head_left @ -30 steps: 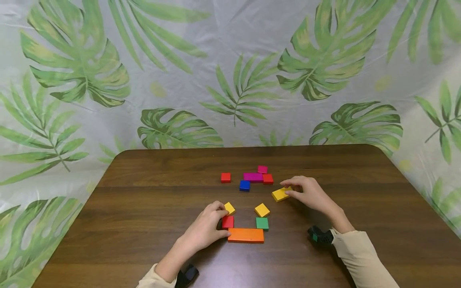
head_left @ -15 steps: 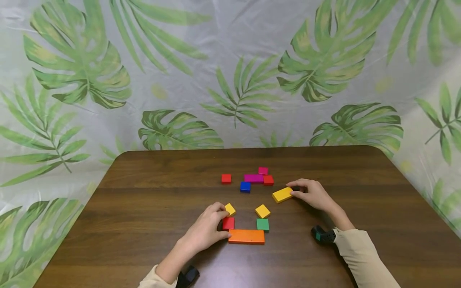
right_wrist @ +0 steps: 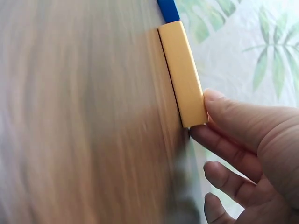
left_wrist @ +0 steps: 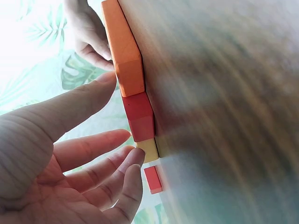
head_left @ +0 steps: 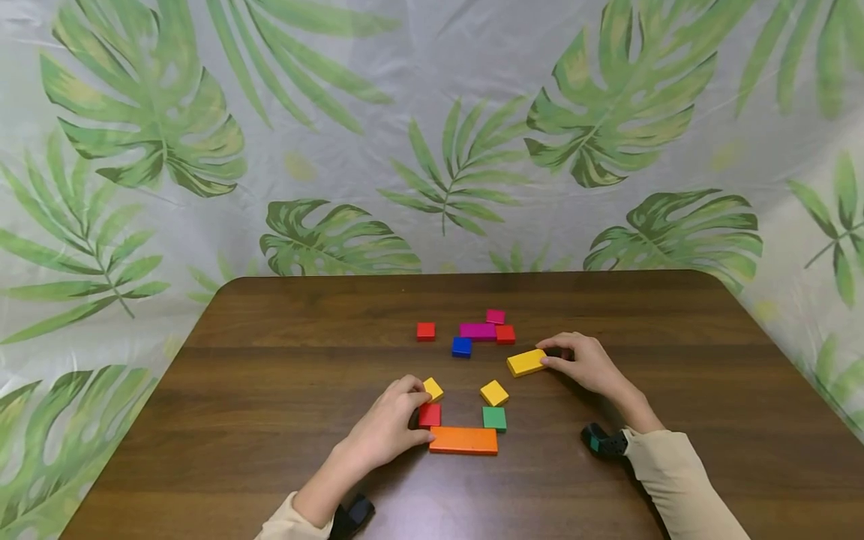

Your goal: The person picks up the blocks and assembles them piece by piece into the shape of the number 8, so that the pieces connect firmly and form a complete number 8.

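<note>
In the head view, my right hand pinches the near right end of a long yellow block between thumb and forefinger. The right wrist view shows the thumb on one face of this yellow block, low against the table. My left hand lies beside a small arrangement, its thumb tip at the left end of an orange block. Its loosely bent fingers reach a red square and a tilted yellow square. In the left wrist view, those fingertips are at the yellow block.
A green square stands behind the orange block's right end, with another tilted yellow square behind it. Farther back lie a blue block, a purple block, a pink one and two red ones, all on the wooden table.
My right fingers have drawn back to the right end of the long yellow block, which has turned slightly and shifted a little left. The left hand has stayed in place.
</note>
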Action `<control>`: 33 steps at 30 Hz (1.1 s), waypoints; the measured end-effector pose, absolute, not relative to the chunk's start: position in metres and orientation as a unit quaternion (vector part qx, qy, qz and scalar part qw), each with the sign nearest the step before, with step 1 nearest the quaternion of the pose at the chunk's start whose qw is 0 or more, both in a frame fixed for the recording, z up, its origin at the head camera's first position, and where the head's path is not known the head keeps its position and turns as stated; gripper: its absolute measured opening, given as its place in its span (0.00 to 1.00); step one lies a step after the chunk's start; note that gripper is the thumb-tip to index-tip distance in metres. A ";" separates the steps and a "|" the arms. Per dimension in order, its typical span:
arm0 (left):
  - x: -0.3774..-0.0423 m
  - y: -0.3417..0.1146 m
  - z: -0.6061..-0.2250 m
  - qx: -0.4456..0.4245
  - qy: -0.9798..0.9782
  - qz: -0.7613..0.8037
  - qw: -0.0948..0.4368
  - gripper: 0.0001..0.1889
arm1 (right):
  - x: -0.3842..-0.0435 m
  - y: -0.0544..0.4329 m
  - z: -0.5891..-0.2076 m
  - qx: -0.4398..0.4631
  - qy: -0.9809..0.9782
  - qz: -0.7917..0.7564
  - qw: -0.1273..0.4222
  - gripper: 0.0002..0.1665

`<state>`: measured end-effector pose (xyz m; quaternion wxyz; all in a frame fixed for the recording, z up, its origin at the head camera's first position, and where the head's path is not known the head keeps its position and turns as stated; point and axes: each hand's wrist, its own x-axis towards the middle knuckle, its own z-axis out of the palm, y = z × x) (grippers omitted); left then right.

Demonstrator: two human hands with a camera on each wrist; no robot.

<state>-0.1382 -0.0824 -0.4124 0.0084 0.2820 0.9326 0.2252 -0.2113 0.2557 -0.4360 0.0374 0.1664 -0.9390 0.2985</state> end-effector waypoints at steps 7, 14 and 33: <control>-0.139 -0.082 -0.412 0.281 0.933 0.223 0.010 0.24 | -0.210 0.240 -0.436 0.165 -0.938 0.303 0.041 0.13; -0.138 -0.083 -0.413 0.284 0.933 0.222 0.008 0.23 | -0.211 0.217 -0.437 0.183 -0.929 0.320 0.025 0.08; -0.140 -0.084 -0.414 0.285 0.933 0.221 0.007 0.22 | -0.217 0.178 -0.434 0.198 -0.922 0.334 -0.013 0.08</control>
